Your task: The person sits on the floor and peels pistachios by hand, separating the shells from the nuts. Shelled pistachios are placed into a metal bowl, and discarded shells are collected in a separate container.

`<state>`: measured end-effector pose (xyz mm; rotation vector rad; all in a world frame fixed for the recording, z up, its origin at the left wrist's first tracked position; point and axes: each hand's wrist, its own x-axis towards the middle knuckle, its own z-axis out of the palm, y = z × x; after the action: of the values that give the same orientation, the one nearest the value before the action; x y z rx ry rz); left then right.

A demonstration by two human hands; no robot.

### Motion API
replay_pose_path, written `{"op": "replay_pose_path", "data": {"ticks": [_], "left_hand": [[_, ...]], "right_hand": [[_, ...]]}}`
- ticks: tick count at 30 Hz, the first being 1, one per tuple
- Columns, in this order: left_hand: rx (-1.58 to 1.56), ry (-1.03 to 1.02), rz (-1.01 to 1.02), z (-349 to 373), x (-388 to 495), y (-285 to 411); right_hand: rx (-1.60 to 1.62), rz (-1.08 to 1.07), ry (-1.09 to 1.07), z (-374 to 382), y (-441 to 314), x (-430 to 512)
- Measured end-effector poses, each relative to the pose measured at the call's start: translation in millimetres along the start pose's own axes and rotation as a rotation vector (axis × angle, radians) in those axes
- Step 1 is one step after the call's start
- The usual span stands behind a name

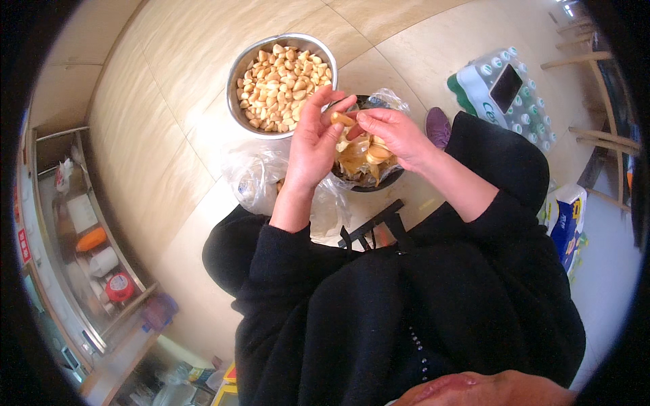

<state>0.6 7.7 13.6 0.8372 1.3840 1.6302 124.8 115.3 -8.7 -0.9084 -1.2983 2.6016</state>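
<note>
Both my hands meet over a dark, round container [380, 188] lined with a clear plastic bag. My left hand [316, 139] holds a pale brown clove, which looks like garlic [342, 119], between thumb and fingers. The fingertips of my right hand [393, 133] pinch at the clove's right end. Below them, brown papery skins [355, 161] and a few more cloves [378, 151] lie in the lined container. Beyond my left hand, a round steel bowl [231, 96] is heaped with peeled-looking cloves [284, 83].
A clear plastic bag [254, 172] lies on the tiled floor left of the container. At the right stands a shrink-wrapped pack of bottles [469, 83] with a smartphone [506, 88] on top. A blue and white package [566, 218] sits farther right. A glass-fronted cabinet [86, 228] is at the left.
</note>
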Motion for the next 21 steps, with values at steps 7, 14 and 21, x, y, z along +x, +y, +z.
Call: {"op": "replay_pose_path", "data": {"ticks": [7,14,21], "left_hand": [[0.016,-0.115,0.007,0.6,-2.3,-2.7],[0.209,0.224,-0.202,-3.1,-2.7,-9.7],[0.15,0.269,-0.234,4.0,-6.2,-11.7]], "right_hand": [[0.103,-0.04,-0.061,-1.4,-3.7,-2.0],[-0.012,-0.273,0.038,1.1,-4.9,-4.3],[-0.484,-0.477,0.21,5.4,-1.4,-7.4]]}}
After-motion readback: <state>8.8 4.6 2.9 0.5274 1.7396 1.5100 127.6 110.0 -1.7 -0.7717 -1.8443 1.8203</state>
